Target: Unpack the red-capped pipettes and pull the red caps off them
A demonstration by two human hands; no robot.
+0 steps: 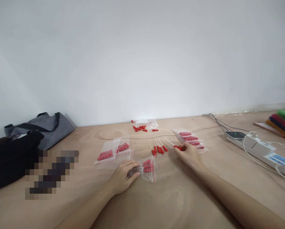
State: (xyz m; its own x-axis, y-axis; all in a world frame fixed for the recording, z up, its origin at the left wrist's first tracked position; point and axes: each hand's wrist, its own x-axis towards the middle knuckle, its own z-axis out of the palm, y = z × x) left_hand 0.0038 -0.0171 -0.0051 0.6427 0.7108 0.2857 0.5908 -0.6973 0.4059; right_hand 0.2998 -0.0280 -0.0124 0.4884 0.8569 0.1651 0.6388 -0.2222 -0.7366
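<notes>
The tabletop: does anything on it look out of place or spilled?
Mildly: loose red bulbs lie scattered at the back, one stray red piece off beside the wall, while the left-hand clear bags hold neat rows.

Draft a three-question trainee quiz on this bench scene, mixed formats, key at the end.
1. Multiple choice. The right hand holds:
A) a power strip
B) a red-bulbed dropper
C) a striped bag strap

2. True or false: in the picture, the striped bag lies left of the row of loose red-bulbed droppers on the table.

3. Fill in: the ____ hand grips a clear zip bag with red-bulbed droppers in it.

Key: 1 B; 2 true; 3 left.
</notes>
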